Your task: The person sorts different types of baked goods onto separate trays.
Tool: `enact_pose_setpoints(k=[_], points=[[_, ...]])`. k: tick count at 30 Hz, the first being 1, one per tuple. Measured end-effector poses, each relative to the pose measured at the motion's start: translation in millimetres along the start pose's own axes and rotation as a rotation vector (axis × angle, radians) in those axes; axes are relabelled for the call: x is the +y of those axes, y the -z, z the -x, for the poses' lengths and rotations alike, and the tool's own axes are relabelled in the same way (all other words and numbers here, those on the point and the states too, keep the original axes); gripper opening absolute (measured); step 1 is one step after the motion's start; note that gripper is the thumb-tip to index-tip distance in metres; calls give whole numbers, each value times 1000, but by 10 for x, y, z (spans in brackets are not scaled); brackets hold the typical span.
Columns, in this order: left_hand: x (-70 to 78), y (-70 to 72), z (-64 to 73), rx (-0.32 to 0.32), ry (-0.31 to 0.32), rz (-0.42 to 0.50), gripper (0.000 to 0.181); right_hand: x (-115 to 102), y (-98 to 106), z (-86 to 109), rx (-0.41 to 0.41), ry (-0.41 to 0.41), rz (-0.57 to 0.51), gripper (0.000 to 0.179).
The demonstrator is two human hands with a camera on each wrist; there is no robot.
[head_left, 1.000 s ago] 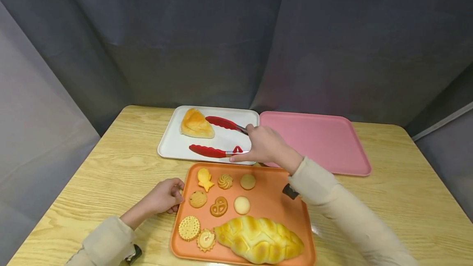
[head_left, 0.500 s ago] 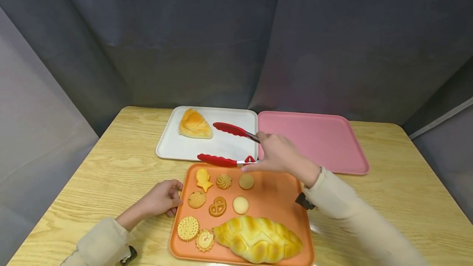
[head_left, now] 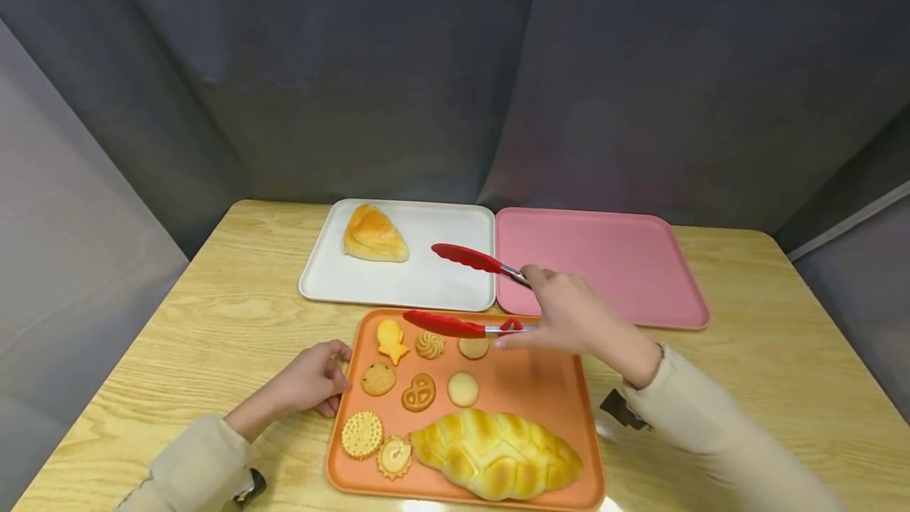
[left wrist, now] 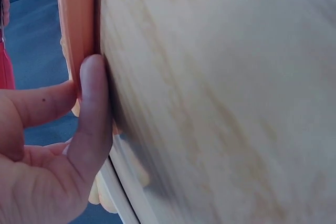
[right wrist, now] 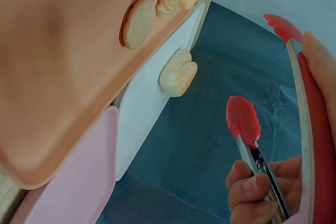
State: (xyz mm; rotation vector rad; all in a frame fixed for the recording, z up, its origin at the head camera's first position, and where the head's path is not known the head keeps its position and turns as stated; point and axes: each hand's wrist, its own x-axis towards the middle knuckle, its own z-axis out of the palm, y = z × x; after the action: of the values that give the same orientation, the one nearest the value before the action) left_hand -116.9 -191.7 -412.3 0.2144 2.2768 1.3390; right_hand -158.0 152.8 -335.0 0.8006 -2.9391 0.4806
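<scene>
My right hand [head_left: 579, 318] grips a pair of red-tipped tongs [head_left: 449, 325], their two arms spread wide with nothing between them. The upper tip lies over the white tray [head_left: 398, 279]; the lower one hangs over the back edge of the orange tray [head_left: 533, 389], partly hiding the swirl and round cookies there. A triangular pastry [head_left: 374, 235] lies on the white tray's left side. At the orange tray's left rim, my left hand [head_left: 310, 380] pinches the edge between thumb and finger, seen closely in the left wrist view. A braided loaf [head_left: 498, 454] fills that tray's front.
Several cookies, among them a pretzel [head_left: 419, 393] and a fish-shaped one [head_left: 391, 340], lie on the orange tray's left half. A pink tray [head_left: 604, 259] adjoins the white one on the right. Grey curtains [head_left: 370, 77] stand behind the wooden table [head_left: 192, 338].
The right hand has drawn the spread tongs away from the pastry, rightward and toward the person, from the white tray to above the orange one. My left hand stays at the rim.
</scene>
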Motion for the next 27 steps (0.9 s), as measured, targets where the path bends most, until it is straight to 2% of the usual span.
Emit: enact_pose_setpoints(k=[14, 21, 25, 27], points=[[9, 3, 13, 0, 20, -5, 26, 63, 41, 393, -1, 14, 25, 88], [20, 5, 27, 6, 28, 4, 28, 110, 48, 587, 18, 35, 80, 94], [31, 13, 37, 5, 30, 2, 29, 146, 42, 711, 35, 49, 74, 92], [35, 15, 45, 3, 30, -2, 29, 167, 40, 775, 38, 49, 65, 97]])
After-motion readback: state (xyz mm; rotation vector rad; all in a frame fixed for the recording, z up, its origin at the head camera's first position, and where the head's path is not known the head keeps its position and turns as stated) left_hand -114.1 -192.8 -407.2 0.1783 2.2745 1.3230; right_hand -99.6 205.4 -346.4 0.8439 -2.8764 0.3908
